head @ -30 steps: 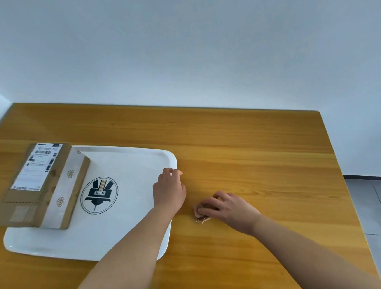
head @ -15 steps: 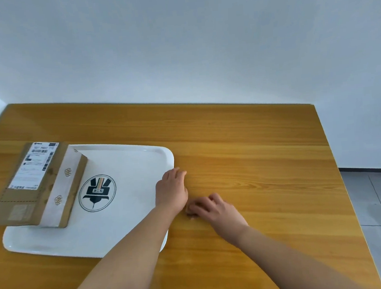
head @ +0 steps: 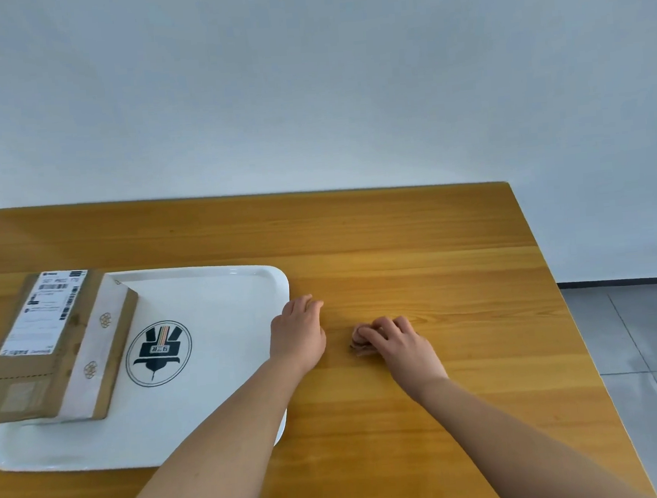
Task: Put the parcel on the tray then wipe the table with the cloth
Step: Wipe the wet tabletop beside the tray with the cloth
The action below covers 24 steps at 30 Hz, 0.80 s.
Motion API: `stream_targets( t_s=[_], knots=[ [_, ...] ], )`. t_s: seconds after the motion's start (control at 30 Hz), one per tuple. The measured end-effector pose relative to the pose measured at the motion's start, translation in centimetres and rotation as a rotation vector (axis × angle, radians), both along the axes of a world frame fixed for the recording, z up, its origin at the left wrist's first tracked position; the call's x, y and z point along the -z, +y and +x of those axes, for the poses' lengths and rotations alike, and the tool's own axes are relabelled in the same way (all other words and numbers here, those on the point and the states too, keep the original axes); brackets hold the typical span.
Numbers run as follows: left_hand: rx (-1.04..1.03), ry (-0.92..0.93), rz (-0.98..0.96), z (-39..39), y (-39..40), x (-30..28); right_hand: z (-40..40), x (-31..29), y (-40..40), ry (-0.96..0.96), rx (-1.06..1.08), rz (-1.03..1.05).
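Observation:
A brown cardboard parcel (head: pixel 47 345) with a white shipping label lies on the left side of the white tray (head: pixel 213 297), overhanging its left rim. My left hand (head: pixel 298 335) rests on the tray's right edge with its fingers reaching onto the wooden table (head: pixel 417 249). A small brownish cloth (head: pixel 359 340), bunched up, lies on the table just right of the tray. My right hand (head: pixel 395 340) lies over the cloth with fingers curled on it; most of the cloth is hidden beneath.
The tray carries a round black logo (head: pixel 158 352) in its middle. A white wall stands behind the table's far edge. The table's right edge runs along a grey tiled floor (head: pixel 648 341).
My right hand slid the cloth left toward my left hand, then back to the right, leaving a gap between the hands. My left hand stayed at the tray's edge. The view shifted slightly.

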<state>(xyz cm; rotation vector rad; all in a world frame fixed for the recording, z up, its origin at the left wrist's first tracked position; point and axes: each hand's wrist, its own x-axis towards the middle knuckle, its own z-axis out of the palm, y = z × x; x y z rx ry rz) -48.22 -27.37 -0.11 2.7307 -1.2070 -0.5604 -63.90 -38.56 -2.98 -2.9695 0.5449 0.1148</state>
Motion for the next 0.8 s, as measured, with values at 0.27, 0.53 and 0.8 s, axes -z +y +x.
stream_targets(
  t_s=[0.27,0.53,0.8],
  knots=[
    [0.046,0.011,-0.013,-0.7,-0.9,0.0,-0.5,0.5,4.0,-0.027,-0.049,0.121],
    [0.052,0.043,-0.022,-3.0,-3.0,0.0,-4.5,0.0,4.1,0.074,-0.322,0.170],
    [0.032,0.044,-0.004,-5.8,-4.2,0.1,-7.6,-0.1,-0.2,0.045,-0.302,0.055]
  ],
)
